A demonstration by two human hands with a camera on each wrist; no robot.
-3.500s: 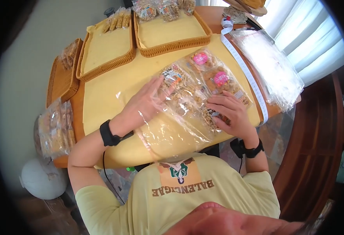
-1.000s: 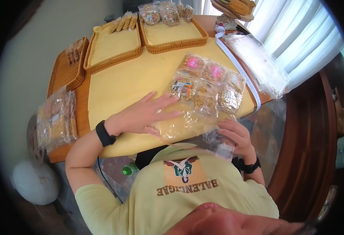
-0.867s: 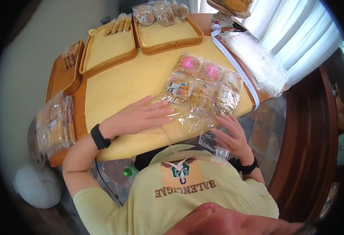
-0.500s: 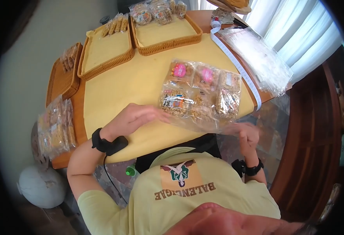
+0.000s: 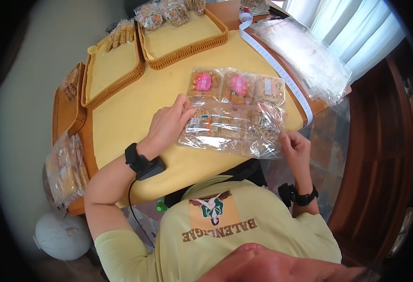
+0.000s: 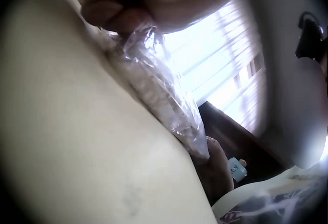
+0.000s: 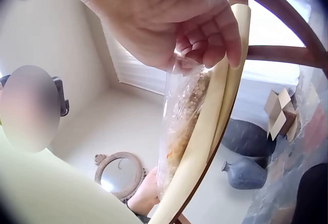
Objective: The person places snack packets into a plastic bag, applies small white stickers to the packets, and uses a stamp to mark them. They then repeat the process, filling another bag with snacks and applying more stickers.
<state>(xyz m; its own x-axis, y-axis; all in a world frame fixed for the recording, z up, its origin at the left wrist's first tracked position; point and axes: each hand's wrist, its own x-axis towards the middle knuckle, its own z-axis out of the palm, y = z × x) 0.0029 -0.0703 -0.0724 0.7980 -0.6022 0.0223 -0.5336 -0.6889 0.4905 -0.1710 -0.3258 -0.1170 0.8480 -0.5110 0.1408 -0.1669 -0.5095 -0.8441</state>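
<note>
A clear plastic bag (image 5: 230,141) lies on the yellow table cover, holding two rows of small snack packs. Pink round labels mark two packs (image 5: 202,82) in the far row; the near row sits under a shiny folded layer of film. My left hand (image 5: 168,123) pinches the film at the bag's left side, and the left wrist view shows the plastic (image 6: 154,85) bunched at its fingertips. At the right corner my right hand (image 5: 295,146) pinches the film between thumb and fingers. Puffed grain pieces show through the bag (image 7: 187,101) in the right wrist view.
Wicker trays (image 5: 187,50) with some snack packs stand along the far and left sides. Another filled bag (image 5: 66,171) lies at the left table edge. A white measuring tape (image 5: 274,61) and a stack of clear bags (image 5: 305,56) are on the right.
Both hands have gone from spread fingers to pinching the bag's sides. The loose end of the film now lies folded over the near row. The bag has shifted slightly left in view.
</note>
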